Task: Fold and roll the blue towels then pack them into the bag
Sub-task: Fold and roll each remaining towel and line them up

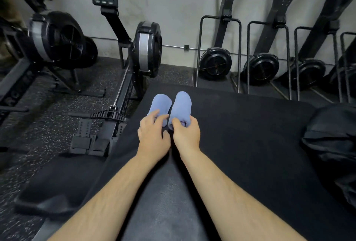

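Observation:
Two rolled light-blue towels lie side by side on a black padded surface (240, 125), their long axes pointing away from me. My left hand (153, 136) has its fingers curled over the near end of the left towel roll (161, 104). My right hand (185, 135) grips the near end of the right towel roll (182, 104), thumb and fingers wrapped around it. The black bag (333, 140) sits at the right edge of the padded surface, well clear of both hands.
A rowing machine (133, 63) stands just left of the padded surface, its footrests (86, 138) close to my left arm. A second rower (55, 38) is further left. Ski-trainer machines (262, 67) line the back wall. Speckled rubber floor (28, 129) lies to the left.

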A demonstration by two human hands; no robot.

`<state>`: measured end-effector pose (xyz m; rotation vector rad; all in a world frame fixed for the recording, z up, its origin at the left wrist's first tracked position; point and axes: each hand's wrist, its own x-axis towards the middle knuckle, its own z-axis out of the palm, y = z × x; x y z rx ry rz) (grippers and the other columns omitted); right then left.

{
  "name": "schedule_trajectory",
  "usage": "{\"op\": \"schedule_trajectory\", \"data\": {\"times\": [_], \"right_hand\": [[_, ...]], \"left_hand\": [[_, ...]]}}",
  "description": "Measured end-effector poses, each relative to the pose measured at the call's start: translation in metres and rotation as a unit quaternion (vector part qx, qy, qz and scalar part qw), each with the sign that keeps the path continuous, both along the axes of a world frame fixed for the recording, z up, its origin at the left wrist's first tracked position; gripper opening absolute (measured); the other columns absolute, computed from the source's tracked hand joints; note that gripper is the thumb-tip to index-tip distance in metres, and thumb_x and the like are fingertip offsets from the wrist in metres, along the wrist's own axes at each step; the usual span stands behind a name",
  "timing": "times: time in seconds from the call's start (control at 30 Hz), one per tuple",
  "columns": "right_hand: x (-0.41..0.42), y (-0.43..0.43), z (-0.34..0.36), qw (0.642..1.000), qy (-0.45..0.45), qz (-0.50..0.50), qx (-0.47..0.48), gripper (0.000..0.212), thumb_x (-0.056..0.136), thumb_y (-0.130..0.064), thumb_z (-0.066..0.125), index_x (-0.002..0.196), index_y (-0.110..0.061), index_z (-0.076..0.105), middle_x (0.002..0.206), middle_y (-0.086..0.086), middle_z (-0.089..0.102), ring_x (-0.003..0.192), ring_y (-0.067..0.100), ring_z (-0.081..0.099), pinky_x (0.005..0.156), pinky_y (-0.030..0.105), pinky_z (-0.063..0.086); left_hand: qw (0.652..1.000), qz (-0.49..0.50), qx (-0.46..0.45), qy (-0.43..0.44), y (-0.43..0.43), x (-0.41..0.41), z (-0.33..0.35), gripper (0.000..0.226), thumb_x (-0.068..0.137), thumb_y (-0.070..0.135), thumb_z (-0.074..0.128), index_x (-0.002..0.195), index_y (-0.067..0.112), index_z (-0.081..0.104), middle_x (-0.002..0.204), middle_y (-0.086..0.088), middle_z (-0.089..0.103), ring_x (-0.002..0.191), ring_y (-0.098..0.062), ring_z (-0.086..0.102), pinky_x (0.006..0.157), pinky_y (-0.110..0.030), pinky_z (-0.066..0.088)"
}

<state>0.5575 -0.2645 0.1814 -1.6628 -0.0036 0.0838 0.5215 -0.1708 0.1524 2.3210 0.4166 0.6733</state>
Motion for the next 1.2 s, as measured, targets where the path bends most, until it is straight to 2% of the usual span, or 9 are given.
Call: {"op": "schedule_trajectory", "data": {"times": [0.17,0.23,0.3,0.37,0.67,0.9,1.03,1.1,1.2], "right_hand": [[0.037,0.022,-0.026,0.997,-0.015,0.000,-0.075,0.021,0.084,-0.029,0.062,0.090,-0.009,0.059,0.085,0.001,0.062,0.070,0.013,0.054,0.060,0.025,0.043],[0.042,0.025,-0.040,0.990,-0.053,-0.009,-0.127,0.027,0.085,-0.039,0.063,0.090,-0.012,0.062,0.098,0.002,0.059,0.088,0.015,0.052,0.075,0.030,0.046],[0.047,0.024,-0.047,0.958,-0.090,-0.031,-0.271,0.036,0.088,-0.053,0.057,0.092,-0.018,0.064,0.110,-0.005,0.045,0.107,0.018,0.037,0.096,0.034,0.037],[0.053,0.022,-0.044,0.938,-0.099,-0.035,-0.331,0.042,0.089,-0.057,0.051,0.094,-0.018,0.065,0.115,-0.002,0.041,0.114,0.023,0.034,0.104,0.038,0.032],[0.057,0.023,-0.038,0.945,-0.088,0.021,-0.314,0.047,0.094,-0.058,0.046,0.108,-0.016,0.064,0.113,0.004,0.055,0.114,0.026,0.043,0.100,0.041,0.035],[0.052,0.019,-0.037,0.949,-0.081,0.019,-0.306,0.058,0.088,-0.070,0.047,0.106,-0.016,0.060,0.113,0.003,0.054,0.114,0.025,0.041,0.103,0.043,0.039],[0.043,0.018,-0.035,0.952,-0.082,0.007,-0.294,0.082,0.088,-0.071,0.051,0.140,-0.008,0.044,0.140,0.008,0.047,0.131,0.028,0.034,0.110,0.044,0.036],[0.036,0.014,-0.036,0.958,-0.089,-0.020,-0.271,0.090,0.089,-0.068,0.053,0.152,-0.007,0.033,0.148,0.009,0.040,0.136,0.029,0.029,0.112,0.046,0.035],[0.019,0.010,-0.033,0.947,-0.163,-0.088,-0.262,0.061,0.094,-0.056,0.055,0.136,-0.012,0.049,0.134,0.006,0.048,0.127,0.028,0.038,0.105,0.043,0.035]], "left_hand": [[0.991,0.110,-0.072,0.004,0.016,0.038,-0.010,0.064,0.090,0.038,0.067,0.147,0.022,0.043,0.145,-0.011,0.044,0.130,-0.035,0.042,0.104,-0.048,0.034],[0.993,0.093,-0.069,0.012,0.022,0.043,-0.020,0.060,0.092,0.045,0.064,0.146,0.024,0.044,0.138,-0.011,0.050,0.126,-0.033,0.044,0.103,-0.046,0.036],[0.994,0.066,-0.081,-0.012,0.031,0.046,-0.025,0.055,0.094,0.038,0.065,0.144,0.023,0.046,0.133,-0.011,0.052,0.123,-0.031,0.043,0.096,-0.038,0.037],[0.993,0.047,-0.098,-0.034,0.039,0.050,-0.026,0.053,0.094,0.030,0.068,0.142,0.021,0.048,0.129,-0.011,0.053,0.123,-0.029,0.044,0.093,-0.031,0.036],[0.991,0.040,-0.119,-0.040,0.042,0.054,-0.027,0.052,0.095,0.028,0.065,0.143,0.021,0.046,0.132,-0.009,0.058,0.124,-0.030,0.051,0.102,-0.048,0.047],[0.992,0.046,-0.112,-0.023,0.039,0.049,-0.026,0.057,0.095,0.034,0.063,0.148,0.027,0.042,0.141,-0.008,0.051,0.133,-0.029,0.043,0.103,-0.035,0.038],[0.992,0.065,-0.103,-0.041,0.034,0.041,-0.022,0.055,0.096,0.033,0.063,0.147,0.025,0.045,0.145,-0.007,0.046,0.133,-0.027,0.040,0.094,-0.022,0.025],[0.987,0.077,-0.134,-0.052,0.032,0.034,-0.019,0.052,0.096,0.031,0.064,0.145,0.023,0.047,0.142,-0.008,0.046,0.131,-0.025,0.041,0.092,-0.020,0.029],[0.981,0.087,-0.157,-0.076,0.024,0.016,-0.015,0.035,0.097,0.031,0.063,0.129,0.019,0.057,0.128,-0.010,0.051,0.117,-0.021,0.047,0.096,-0.032,0.043]]}}
